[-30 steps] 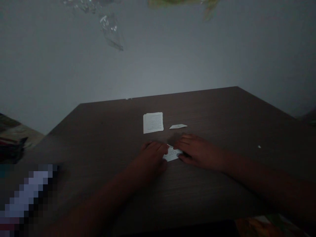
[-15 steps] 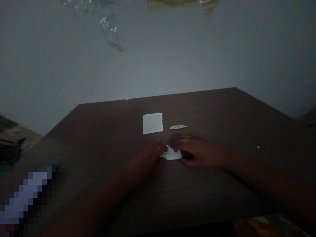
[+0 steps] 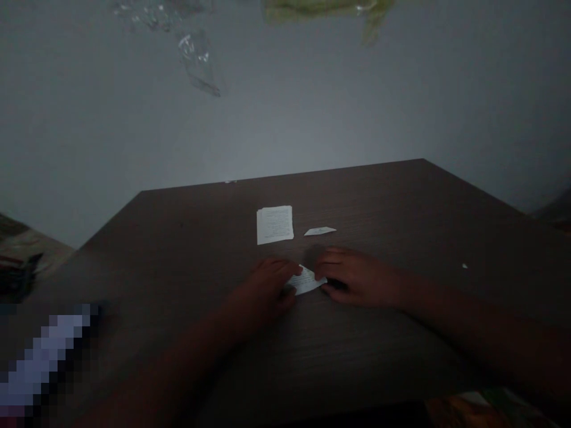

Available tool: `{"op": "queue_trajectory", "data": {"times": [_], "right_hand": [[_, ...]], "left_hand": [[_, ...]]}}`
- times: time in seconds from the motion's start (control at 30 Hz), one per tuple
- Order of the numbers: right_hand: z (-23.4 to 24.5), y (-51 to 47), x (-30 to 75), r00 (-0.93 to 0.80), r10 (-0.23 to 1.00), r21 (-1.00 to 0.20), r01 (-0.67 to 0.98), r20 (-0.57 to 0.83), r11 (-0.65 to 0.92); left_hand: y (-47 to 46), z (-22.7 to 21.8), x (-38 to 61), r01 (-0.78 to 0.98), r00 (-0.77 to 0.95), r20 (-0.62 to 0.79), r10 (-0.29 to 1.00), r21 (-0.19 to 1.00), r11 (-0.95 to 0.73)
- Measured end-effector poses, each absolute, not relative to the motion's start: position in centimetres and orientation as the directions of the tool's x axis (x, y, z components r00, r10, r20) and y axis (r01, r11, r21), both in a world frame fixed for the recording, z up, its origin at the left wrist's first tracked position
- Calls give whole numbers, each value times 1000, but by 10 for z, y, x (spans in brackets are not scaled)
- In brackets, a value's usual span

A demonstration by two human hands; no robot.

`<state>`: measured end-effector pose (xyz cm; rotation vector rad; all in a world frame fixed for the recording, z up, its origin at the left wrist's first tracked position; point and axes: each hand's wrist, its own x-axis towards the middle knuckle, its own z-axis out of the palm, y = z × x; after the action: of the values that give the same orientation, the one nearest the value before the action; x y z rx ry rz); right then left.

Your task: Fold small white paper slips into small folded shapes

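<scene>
And here we are over a dark wood-grain table [image 3: 178,249], both arms reaching in from the bottom of the view, angled toward each other. The left forearm [image 3: 178,351] comes up from the lower left, leading to the left hand [image 3: 265,285], which lies low and palm-down with its fingers curled gently forward, tips right at the left end of a small white paper slip [image 3: 306,280]. From the other side, the right forearm [image 3: 473,324] runs in almost level, and the right hand [image 3: 357,276] sits palm-down too, its fingers pointing left and meeting the slip's right end, thumb tucked low near the tabletop. Neither hand is clenched into a fist; both are in contact with the slip, but in this dim light you can't tell whether they're actually pinching it or merely pressing on it. The slip itself lies tilted between the two hands, on or just above the table. Just ahead of the hands sits a squared-off stack of printed paper [image 3: 275,225], and to its right, a narrow strip of paper [image 3: 320,231], both lying flat and well within reach. Off to the right, a tiny white scrap [image 3: 464,266] lies alone on the wood, with a pale grey wall [image 3: 285,119] rising behind the table.
</scene>
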<state>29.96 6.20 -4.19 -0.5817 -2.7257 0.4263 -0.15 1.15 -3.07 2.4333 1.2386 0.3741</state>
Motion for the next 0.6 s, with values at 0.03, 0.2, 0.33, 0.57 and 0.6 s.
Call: {"op": "queue_trajectory", "data": {"times": [0.03,0.2,0.33,0.57,0.6], "right_hand": [[-42,62,299,-865,438,-343,345,246,874],[-40,59,296,-851,470,-342,380,234,859],[-41,58,295,-857,464,-289,397,224,871],[-36,60,297,-859,474,-240,427,191,872],[-35,60,298,-860,478,-235,434,181,870]], "left_hand": [[10,-30,0,720,575,59,816,437,-539],[6,-24,10,757,568,23,823,379,-533],[6,-24,15,784,549,14,836,337,-521],[7,-22,9,765,575,36,817,332,-552],[8,-22,8,762,577,37,816,334,-554]]}}
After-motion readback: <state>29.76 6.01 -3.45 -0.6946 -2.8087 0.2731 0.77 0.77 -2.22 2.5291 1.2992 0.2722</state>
